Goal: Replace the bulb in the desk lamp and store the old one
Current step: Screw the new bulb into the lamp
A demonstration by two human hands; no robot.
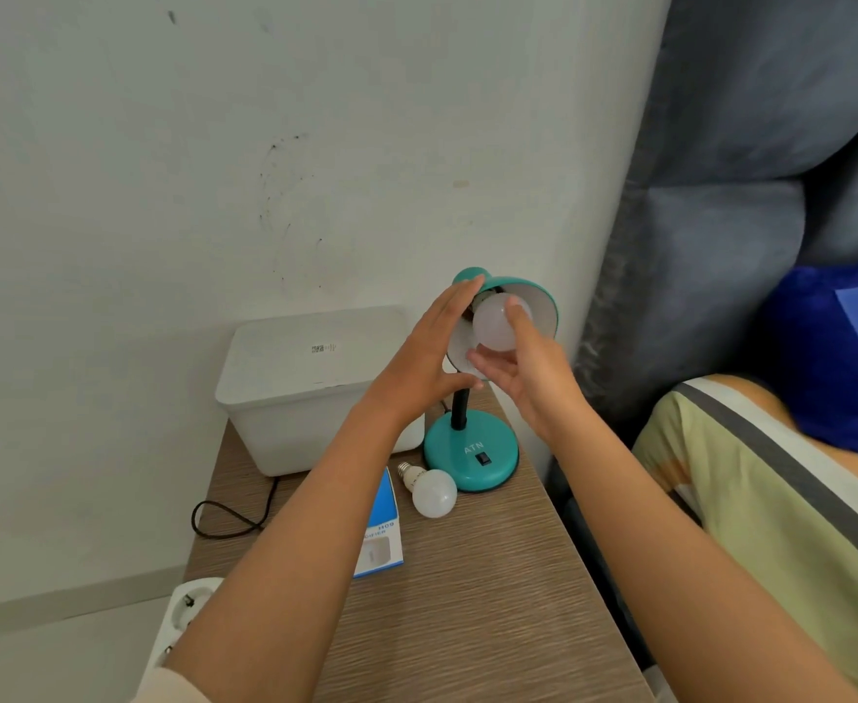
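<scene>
A teal desk lamp (471, 456) stands on a wooden bedside table (467, 591), its shade (533, 301) tilted toward me. My left hand (426, 357) wraps the shade's left side, thumb under its rim. My right hand (528, 367) grips a white bulb (492, 327) at the shade's mouth, fingers around its globe. A second white bulb (429, 489) lies on the table in front of the lamp base, its screw cap pointing up-left. A blue and white bulb box (383, 535) lies flat under my left forearm, partly hidden.
A white lidded box (310, 378) sits at the table's back left against the wall. A black cable (229, 520) loops off the left edge. A white power strip (183, 616) lies on the floor. A grey headboard and bed (771, 499) border the table's right side.
</scene>
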